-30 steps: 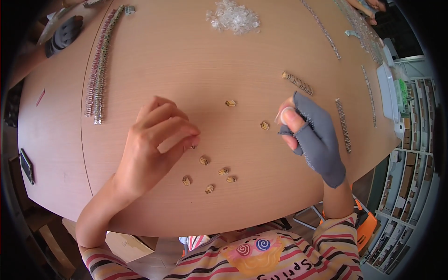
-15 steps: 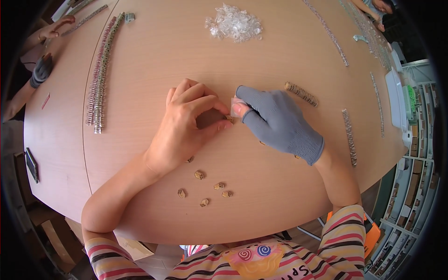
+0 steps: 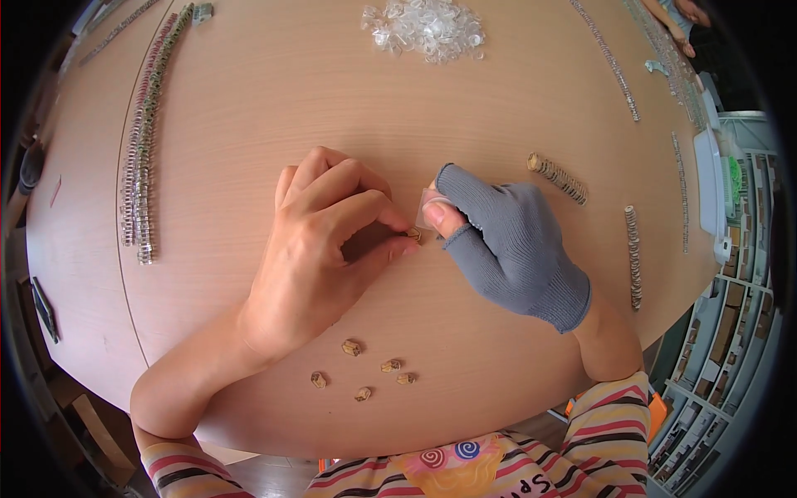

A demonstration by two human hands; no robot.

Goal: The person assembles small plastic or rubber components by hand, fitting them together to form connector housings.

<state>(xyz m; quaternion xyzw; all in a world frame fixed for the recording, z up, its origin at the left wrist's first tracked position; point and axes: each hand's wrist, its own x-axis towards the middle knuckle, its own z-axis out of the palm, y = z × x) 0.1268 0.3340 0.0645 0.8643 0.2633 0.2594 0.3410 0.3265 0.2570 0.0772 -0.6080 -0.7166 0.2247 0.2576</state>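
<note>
Small brass piece: a tiny tan-gold metal part (image 3: 413, 236), faceted and dull-shiny, sits pinched between the two hands just above the surface, near its middle.
Left hand: bare (image 3: 320, 249), curled over, thumb and forefinger tips closed on the brass piece from its left; the other fingers are folded above it.
Right hand: in a grey knit fingerless glove (image 3: 506, 245), ribbed at the cuff, bare fingertips showing; thumb and forefinger are closed on a small clear plastic piece (image 3: 429, 207), held right against the brass part.
Step in hand: by the look of it, the brass part is being fitted into or onto the clear piece; whether they are already joined I cannot tell, since the fingers hide the seam.
Next move calls for: fine alignment and a light squeeze between fingertips, with both parts kept square, as they are small and slippery.
Loose brass pieces: five more of the same kind (image 3: 364, 371) lie scattered near the surface's near edge, below the left wrist.
Clear pieces: a heap of glassy transparent bits (image 3: 425, 25) at the far edge.
Finished rows: short banded stacks (image 3: 558, 178) and (image 3: 633, 257) to the right, long strings (image 3: 143, 141) along the left.
Surface: a round pale wood-grain table (image 3: 249, 100), smooth and matt.
Beyond: grey bins on shelves (image 3: 730, 332) at the right.
</note>
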